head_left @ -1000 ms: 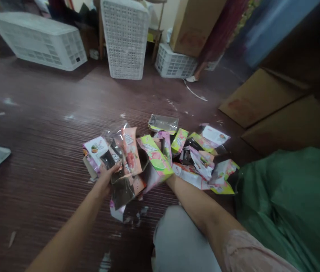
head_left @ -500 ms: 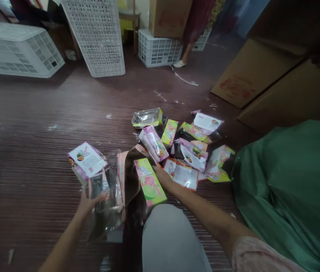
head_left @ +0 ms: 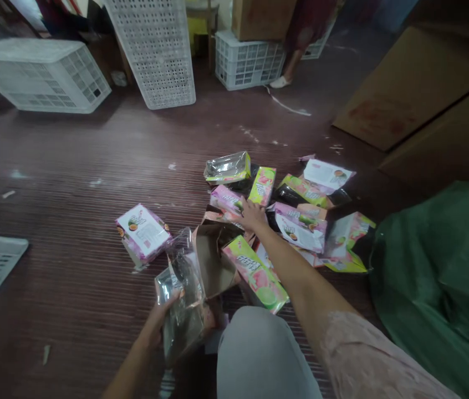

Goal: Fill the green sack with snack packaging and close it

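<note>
My left hand (head_left: 164,311) is closed on the edge of a crumpled carton with a clear plastic window (head_left: 184,288), at the lower left of the pile. Beside it an open carton (head_left: 213,260) shows its plain brown inside. Farther up, my right hand (head_left: 253,215) has its fingers bent over the end of a purple fruit-printed carton (head_left: 227,197); its fingertips are partly hidden. Below my right wrist lies a green and pink carton (head_left: 256,272), tilted near my knee. A smaller green carton (head_left: 262,185) lies just beyond my right hand.
Several flattened or torn cartons (head_left: 301,227) lie to the right, and a white and purple carton (head_left: 143,233) to the left. Green fabric (head_left: 438,277) bulges at the right. White plastic crates (head_left: 60,72) and large cardboard boxes (head_left: 409,100) surround the floor. A person's foot (head_left: 280,82) shows behind.
My right hand has moved from beside the green and pink carton up to the purple carton, which has turned and shifted. My left hand still holds the windowed carton. The view has swung slightly left.
</note>
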`<state>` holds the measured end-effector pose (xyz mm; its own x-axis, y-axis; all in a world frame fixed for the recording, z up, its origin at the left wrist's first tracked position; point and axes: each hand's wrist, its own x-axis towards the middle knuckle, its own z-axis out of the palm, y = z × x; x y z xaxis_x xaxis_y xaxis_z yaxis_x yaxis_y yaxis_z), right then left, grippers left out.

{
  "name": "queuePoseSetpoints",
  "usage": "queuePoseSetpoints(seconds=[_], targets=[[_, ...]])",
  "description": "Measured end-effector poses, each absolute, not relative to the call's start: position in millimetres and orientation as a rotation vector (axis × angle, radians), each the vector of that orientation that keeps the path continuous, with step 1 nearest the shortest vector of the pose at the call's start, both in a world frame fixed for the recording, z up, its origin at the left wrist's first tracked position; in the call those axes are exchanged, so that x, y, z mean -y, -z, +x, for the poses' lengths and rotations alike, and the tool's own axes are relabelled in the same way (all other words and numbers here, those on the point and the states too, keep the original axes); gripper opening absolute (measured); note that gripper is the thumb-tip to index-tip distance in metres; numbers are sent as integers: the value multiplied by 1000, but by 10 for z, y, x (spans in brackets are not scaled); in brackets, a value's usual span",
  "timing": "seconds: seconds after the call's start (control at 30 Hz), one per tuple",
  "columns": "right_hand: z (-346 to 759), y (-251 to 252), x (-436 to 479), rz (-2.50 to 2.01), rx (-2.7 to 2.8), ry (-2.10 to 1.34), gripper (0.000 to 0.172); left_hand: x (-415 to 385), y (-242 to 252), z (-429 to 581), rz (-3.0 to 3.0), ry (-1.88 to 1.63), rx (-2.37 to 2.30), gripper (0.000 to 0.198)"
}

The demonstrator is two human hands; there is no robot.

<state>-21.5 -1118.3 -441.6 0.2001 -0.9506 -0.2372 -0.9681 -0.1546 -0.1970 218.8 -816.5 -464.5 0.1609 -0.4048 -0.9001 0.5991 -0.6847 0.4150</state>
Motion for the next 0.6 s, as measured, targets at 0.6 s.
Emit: queuePoseSetpoints(seconds=[0.6], targets=[[-478,4514,10458,-1812,-1726,-202,100,7794,4698,1956,1250,1849,-568,44]])
